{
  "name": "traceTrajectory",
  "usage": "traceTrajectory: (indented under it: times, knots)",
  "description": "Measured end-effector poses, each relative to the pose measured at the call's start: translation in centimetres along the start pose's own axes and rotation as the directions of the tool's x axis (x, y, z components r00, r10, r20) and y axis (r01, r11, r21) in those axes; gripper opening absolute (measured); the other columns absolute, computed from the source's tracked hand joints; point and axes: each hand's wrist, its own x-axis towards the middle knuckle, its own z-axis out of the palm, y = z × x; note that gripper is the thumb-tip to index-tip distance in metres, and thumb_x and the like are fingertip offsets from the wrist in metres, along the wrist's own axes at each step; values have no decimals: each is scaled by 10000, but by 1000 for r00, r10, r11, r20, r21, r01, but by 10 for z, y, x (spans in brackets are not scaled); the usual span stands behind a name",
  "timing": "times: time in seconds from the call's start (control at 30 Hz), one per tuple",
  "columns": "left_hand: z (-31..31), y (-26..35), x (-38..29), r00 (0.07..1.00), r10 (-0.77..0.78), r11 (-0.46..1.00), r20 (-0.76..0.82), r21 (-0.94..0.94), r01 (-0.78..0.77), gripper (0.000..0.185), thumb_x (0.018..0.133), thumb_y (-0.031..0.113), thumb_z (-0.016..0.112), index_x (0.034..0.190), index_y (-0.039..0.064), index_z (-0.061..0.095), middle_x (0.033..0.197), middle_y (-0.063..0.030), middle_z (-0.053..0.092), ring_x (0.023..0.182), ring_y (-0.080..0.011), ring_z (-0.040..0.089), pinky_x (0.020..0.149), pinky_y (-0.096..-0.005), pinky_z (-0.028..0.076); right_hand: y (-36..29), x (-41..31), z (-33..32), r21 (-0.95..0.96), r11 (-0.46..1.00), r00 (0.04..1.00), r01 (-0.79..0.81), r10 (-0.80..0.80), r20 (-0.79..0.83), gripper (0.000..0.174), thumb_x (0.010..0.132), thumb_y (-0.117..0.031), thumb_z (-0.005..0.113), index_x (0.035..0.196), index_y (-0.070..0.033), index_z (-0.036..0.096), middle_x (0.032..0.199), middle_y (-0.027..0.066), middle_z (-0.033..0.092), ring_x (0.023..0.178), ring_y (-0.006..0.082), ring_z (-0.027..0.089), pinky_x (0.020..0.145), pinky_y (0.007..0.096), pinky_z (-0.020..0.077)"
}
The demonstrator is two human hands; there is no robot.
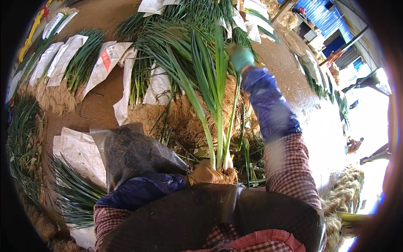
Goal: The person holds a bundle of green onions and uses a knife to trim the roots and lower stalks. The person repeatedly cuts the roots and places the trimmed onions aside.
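Near my lap, my left hand point(204, 174), in a tan glove, is closed around the white lower stems of a few green onion stalks point(219, 126), just above their roots. The stalks stand upright with long green leaves spreading upward. My right hand point(241, 57), in a green glove, is raised by the upper leaves at their right side. It is blurred, and whether its fingers hold a leaf is unclear. Blue sleeve covers are on both forearms. A dark apron point(195, 217) covers my lap.
Bundles of green onions point(83, 60) with tan roots and white wraps lie ahead and to the left. A white sack point(80, 151) and dark plastic sheet point(135, 154) lie beside my left arm. Loose leaves point(25, 141) are heaped at far left. More root bundles point(343, 189) lie at right.
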Motion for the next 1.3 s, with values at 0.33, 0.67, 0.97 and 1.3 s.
traceTrajectory:
  times: [0.33, 0.67, 0.97, 1.3]
  knots:
    - [-33, -5, 8, 995, 65, 922, 78, -386, -30, 317, 989, 100, 556, 1297, 28, 581, 1134, -110, 688, 924, -177, 699, 857, -288, 599, 152, -152, -50, 65, 985, 892, 158, -114, -438, 410, 794, -13, 583, 1149, -200, 668, 906, 81, 671, 756, 264, 670, 663, 371, 550]
    - [-24, 25, 18, 958, -286, 681, 8, -702, 209, 311, 901, -4, 610, 1206, -60, 585, 1037, -144, 687, 913, -243, 699, 847, -355, 594, -16, -338, 85, 621, 777, 652, -105, -418, 632, 644, 923, -517, 618, 1409, -104, 526, 1229, 128, 672, 1145, 234, 633, 1001, 360, 486]
    - [-13, 9, 20, 946, -321, 720, 34, -641, 267, 333, 887, -24, 599, 1213, -85, 576, 1066, -185, 683, 944, -286, 701, 882, -406, 590, -69, -255, 85, 976, -135, 983, -170, -85, 160, 550, 971, -300, 555, 1454, -61, 445, 1263, 125, 627, 1075, 207, 631, 956, 327, 501]
    - [-16, 4, 19, 923, -385, 771, -11, -554, 315, 312, 845, -56, 640, 1156, -56, 610, 974, -139, 699, 850, -247, 713, 762, -343, 611, -42, -228, 1, 957, -234, 927, 173, -289, -238, 601, 914, -240, 613, 1449, -28, 442, 1067, 118, 665, 992, 215, 636, 963, 366, 487]
